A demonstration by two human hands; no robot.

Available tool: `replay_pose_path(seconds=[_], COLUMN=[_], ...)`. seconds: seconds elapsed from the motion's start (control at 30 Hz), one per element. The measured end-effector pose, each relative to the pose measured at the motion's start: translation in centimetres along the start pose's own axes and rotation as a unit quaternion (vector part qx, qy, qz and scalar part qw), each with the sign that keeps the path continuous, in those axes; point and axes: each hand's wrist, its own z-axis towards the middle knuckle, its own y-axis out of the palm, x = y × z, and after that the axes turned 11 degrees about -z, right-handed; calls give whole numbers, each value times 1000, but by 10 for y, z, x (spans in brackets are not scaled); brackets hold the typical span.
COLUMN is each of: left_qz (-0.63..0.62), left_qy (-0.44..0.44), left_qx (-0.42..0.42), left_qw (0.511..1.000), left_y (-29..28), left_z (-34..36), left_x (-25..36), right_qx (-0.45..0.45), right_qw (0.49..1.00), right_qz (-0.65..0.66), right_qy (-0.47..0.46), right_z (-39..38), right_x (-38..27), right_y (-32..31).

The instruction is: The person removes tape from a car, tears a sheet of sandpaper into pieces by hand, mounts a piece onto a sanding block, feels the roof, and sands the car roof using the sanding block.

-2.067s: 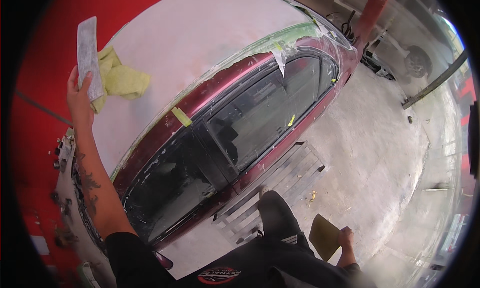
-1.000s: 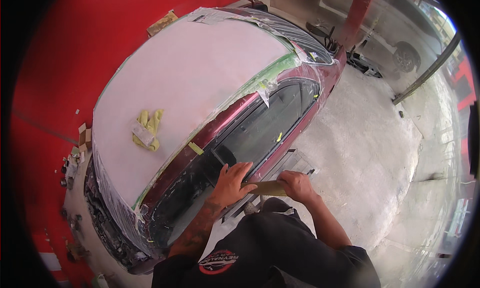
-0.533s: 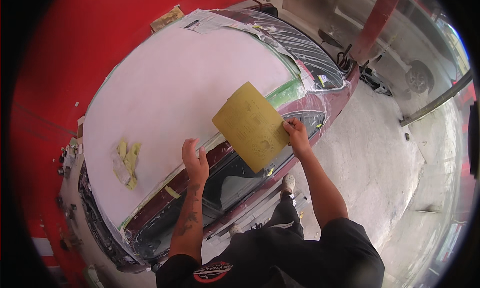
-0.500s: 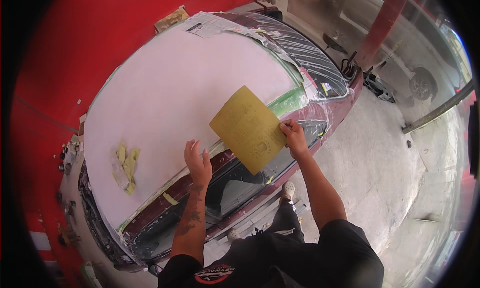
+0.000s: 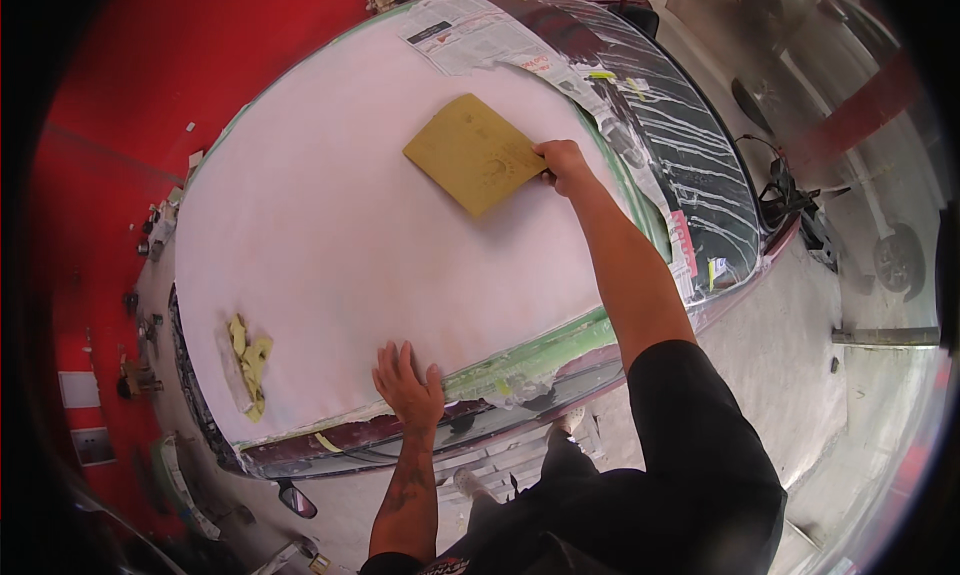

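Observation:
My right hand (image 5: 563,167) pinches one corner of a yellow-brown sheet of sandpaper (image 5: 475,155), its printed back facing up. The sheet is held out flat above a pale pinkish car roof (image 5: 330,235), casting a soft shadow there. Closer to me, my left hand (image 5: 408,383) lies at the roof's near edge with its fingers spread, holding nothing. Beside it runs green masking tape (image 5: 530,360) along that edge. A crumpled piece of yellow masking tape and paper (image 5: 247,367) rests on the roof to the left.
Newspaper (image 5: 470,35) is taped along the roof's right end, by the streaked dark rear glass (image 5: 680,125). A side mirror (image 5: 297,498) sticks out at lower left. Small items line the foot of the red wall (image 5: 110,245). Concrete floor (image 5: 780,365) lies to the right.
My right hand has carried the sandpaper farther out over the roof. My left hand has come down to the roof's near edge. The view has shifted over the car.

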Motion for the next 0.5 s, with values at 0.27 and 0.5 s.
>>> replay_pose_path(seconds=[0.27, 0.5], left_qz=[-12, -5], left_qy=[0, -7], left_qx=[3, -8], left_qw=[1000, 1000], left_y=[0, 0], left_z=[4, 6], left_x=[-3, -5], right_qx=[148, 119], right_qw=[895, 776], right_qz=[419, 619], right_qy=[-24, -22], right_z=[184, 177], right_x=[-21, -52], right_y=[-90, -100])
